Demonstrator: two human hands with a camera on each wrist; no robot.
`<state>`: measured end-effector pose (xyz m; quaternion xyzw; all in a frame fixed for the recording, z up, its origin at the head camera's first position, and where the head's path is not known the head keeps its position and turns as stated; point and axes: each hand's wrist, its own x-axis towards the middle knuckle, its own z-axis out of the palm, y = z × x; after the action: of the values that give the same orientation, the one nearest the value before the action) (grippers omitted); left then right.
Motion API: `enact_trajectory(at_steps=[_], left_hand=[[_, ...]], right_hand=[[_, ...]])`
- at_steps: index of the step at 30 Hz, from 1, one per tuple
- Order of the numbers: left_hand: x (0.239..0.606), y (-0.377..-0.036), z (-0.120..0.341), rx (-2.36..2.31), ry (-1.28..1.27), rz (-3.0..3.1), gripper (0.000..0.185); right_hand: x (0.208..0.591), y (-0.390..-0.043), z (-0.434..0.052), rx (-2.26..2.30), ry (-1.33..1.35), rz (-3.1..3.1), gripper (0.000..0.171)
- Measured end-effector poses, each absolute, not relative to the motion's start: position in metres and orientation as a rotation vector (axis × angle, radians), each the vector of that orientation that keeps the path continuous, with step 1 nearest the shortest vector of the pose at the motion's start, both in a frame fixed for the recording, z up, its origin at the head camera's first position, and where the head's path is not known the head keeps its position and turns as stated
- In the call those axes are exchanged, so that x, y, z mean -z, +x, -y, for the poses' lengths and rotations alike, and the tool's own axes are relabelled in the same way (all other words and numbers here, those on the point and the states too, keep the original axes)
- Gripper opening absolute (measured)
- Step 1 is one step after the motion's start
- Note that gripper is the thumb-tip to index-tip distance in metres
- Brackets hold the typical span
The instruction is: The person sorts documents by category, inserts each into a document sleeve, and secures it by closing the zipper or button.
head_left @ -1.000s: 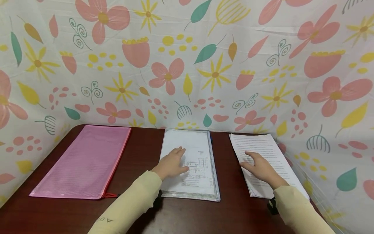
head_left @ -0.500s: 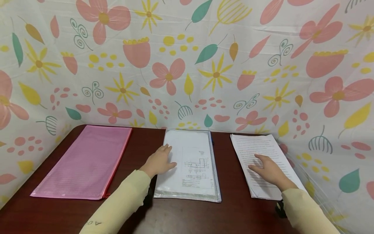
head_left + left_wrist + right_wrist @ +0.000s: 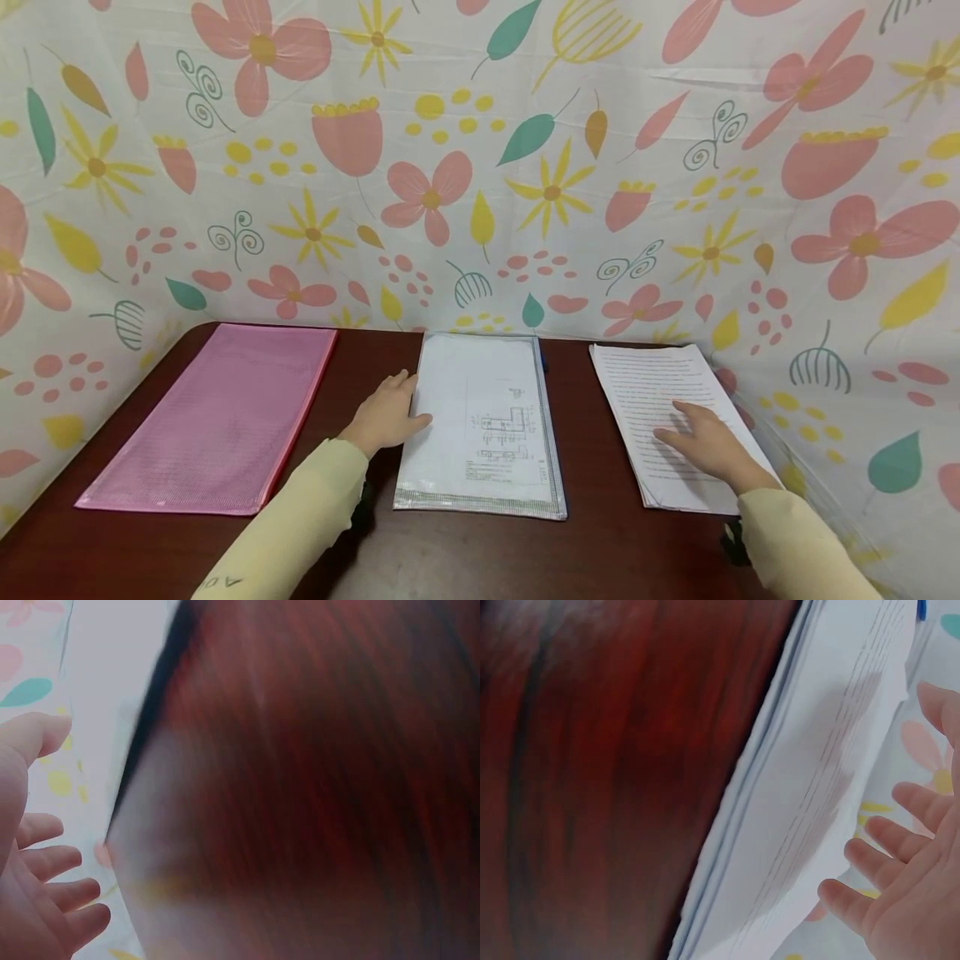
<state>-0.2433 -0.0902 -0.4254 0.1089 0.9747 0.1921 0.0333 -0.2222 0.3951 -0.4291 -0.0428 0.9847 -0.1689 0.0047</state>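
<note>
Brown tabletop point(image 3: 465, 550), floral backdrop point(image 3: 480, 158)

I see the clear folder point(image 3: 465, 467) mid-table, the left hand point(image 3: 381, 414) spread, empty, at its left edge; rightward, the right hand point(image 3: 707, 443) spreads, empty, over the paper stack point(image 3: 660, 379). Far left: a pink folder point(image 3: 210, 417).

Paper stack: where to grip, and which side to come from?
Probably midway along the long left edge of the paper stack, from the left, thumb above and fingers beneath. The stack lies flat, that edge faces a strip of table, and its right side sits near the flowered curtain.
</note>
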Motion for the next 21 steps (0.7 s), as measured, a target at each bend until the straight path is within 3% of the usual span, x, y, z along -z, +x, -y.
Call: enact_trajectory(at_steps=[21], left_hand=[[0.426,-0.245,0.139,-0.446,0.163,-3.009,0.075]], right_hand=[[0.432,-0.223,-0.435,0.432,0.099,-3.041,0.1]])
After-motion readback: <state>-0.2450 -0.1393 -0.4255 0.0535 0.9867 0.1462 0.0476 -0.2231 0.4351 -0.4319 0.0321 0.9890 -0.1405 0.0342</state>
